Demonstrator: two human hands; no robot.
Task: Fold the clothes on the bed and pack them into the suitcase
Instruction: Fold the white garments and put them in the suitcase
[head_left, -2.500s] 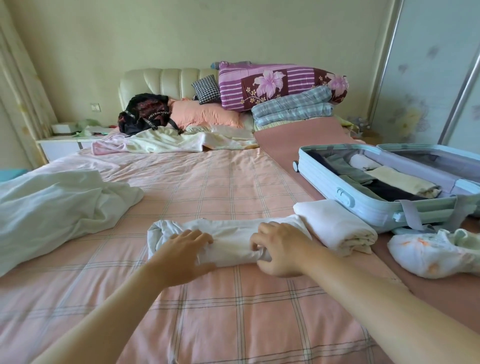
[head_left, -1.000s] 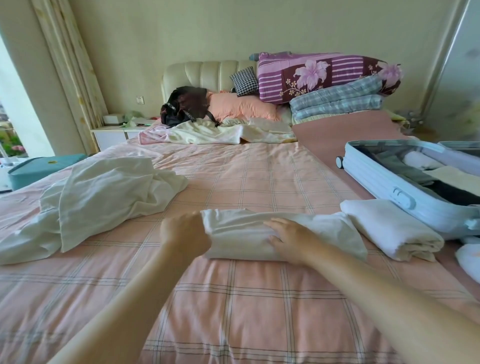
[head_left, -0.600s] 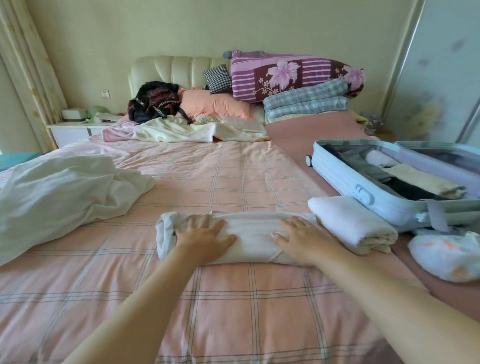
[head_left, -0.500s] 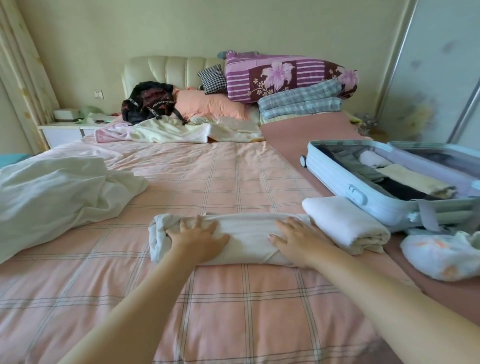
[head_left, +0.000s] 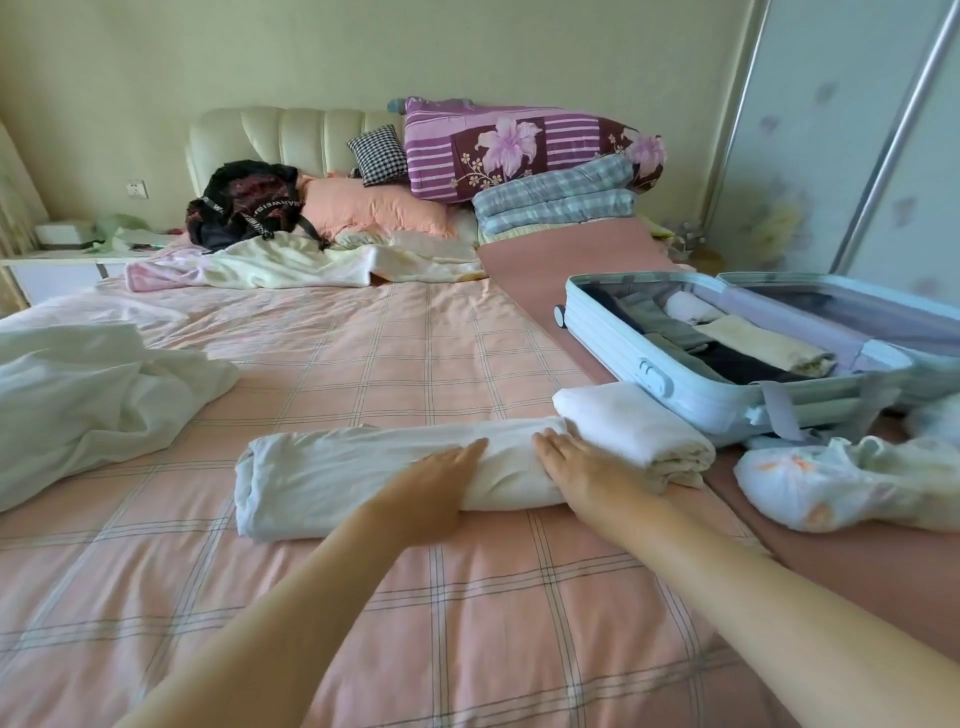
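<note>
Your left hand (head_left: 441, 483) lies flat, fingers straight and together, pressing on the long white roll of soft cotton clothing (head_left: 332, 478); your right hand (head_left: 576, 467) lies flat too, fingers straight, on the roll's right end; neither hand grips anything. The roll lies crosswise on the pink plaid bed sheet (head_left: 363, 364), its right end touching a folded white cloth block (head_left: 634, 431) with a creamy edge. Just beyond that block the pale blue hard-shell suitcase (head_left: 691, 400) lies open on the bed's plain pink side; inside you can see a white roll, a pale yellow folded piece, and grey-green and dark fabrics packed side by side. A white knotted bundle with orange marks (head_left: 810, 483) sits near the suitcase's front corner; a crumpled white sheet-like garment (head_left: 78, 395) sprawls at your far left. The only writing is white lettering on the straps of the black backpack (head_left: 244, 202) by the padded headboard; it is too small to read surely. Beside it lie a peach pillow (head_left: 374, 208), a black-and-white checked cushion (head_left: 376, 153), a purple striped floral quilt (head_left: 519, 145) and a folded blue-grey plaid blanket (head_left: 556, 202).
</note>
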